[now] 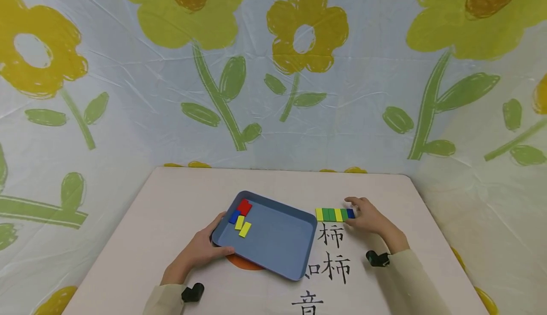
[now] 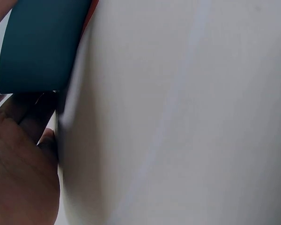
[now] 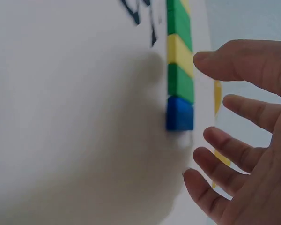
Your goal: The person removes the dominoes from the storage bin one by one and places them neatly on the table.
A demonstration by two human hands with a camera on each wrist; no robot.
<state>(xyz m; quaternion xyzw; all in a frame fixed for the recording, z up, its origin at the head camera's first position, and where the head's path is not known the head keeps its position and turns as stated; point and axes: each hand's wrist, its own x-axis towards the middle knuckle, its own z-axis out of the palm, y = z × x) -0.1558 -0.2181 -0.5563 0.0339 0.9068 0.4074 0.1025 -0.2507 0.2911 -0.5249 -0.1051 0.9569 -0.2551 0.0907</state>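
Note:
My left hand (image 1: 201, 248) grips a blue-grey tray (image 1: 273, 244) by its left corner, the thumb along the near rim. In the left wrist view, fingers reach under the tray (image 2: 40, 47). Inside it, at the left end, lie red tiles (image 1: 244, 207), a blue tile (image 1: 234, 217) and yellow tiles (image 1: 245, 229). Right of the tray, a straight row of yellow and green tiles (image 1: 329, 215) ends in a dark blue tile (image 1: 350, 213). Beside that end hovers my right hand (image 1: 369, 217), fingers spread. The right wrist view shows its thumb and fingers apart from the blue tile (image 3: 180, 114).
Black printed characters (image 1: 335, 267) mark the pale table (image 1: 171, 201) below the tile row. An orange printed patch (image 1: 245, 263) shows partly under the tray. A flower-patterned cloth (image 1: 350, 130) hangs behind the table and at both sides.

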